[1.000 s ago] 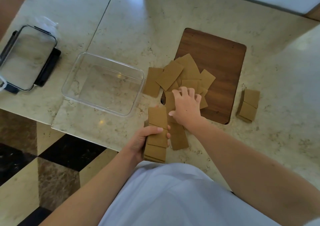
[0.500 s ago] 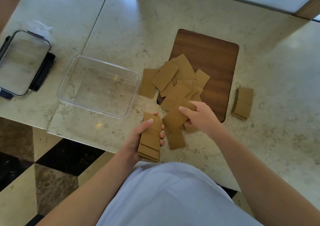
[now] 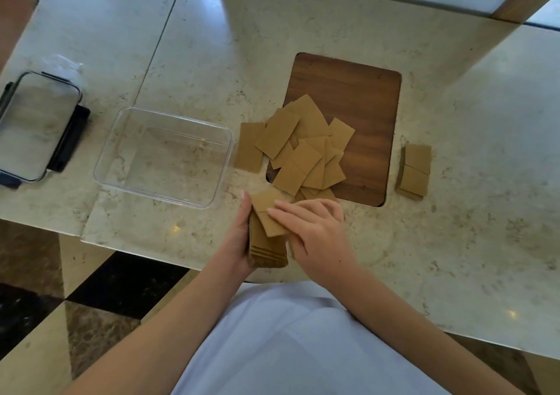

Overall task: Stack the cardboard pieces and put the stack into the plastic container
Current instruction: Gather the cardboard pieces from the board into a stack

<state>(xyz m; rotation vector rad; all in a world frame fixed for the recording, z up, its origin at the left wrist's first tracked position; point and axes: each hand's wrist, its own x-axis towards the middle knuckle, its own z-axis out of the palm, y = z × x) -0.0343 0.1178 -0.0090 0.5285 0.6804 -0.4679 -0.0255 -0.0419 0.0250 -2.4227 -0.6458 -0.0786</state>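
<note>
The clear plastic container [image 3: 165,155] sits empty, up and left of the fingers. The left hand [image 3: 239,240] grips a stack of cardboard pieces [image 3: 266,249], its thumb along the stack's left edge. The right hand [image 3: 315,234] lays flat, straight fingers on the stack's top piece. Loose cardboard pieces [image 3: 303,155] lie just beyond the fingertips; a small stack [image 3: 414,171] lies far right.

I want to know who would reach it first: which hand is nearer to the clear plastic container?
Left. The left hand grips the stack just past the clear plastic container's near right corner; the right hand lies beyond the stack, farther right.
</note>
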